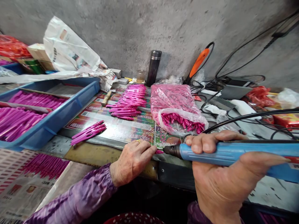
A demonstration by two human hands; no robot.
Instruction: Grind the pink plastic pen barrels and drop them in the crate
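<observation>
My left hand [132, 161] pinches a small magenta plastic piece [159, 151] at the fingertips, holding it against the black nose of the blue rotary tool [233, 153] gripped in my right hand [221, 168]. The piece is mostly hidden by the fingers and the tool's tip. Beyond my hands, a printed metal-faced board [112, 123] carries a loose pile of slender magenta pieces [127, 102] and a smaller bunch [88, 133] near its front edge.
A blue divided tray [77, 99] holds more magenta pieces at the left, with others on newspaper [45, 165] below it. A plastic bag of pink parts [174, 102], a small hammer [106, 98], a dark flask [153, 68] and black cables [247, 115] stand nearby.
</observation>
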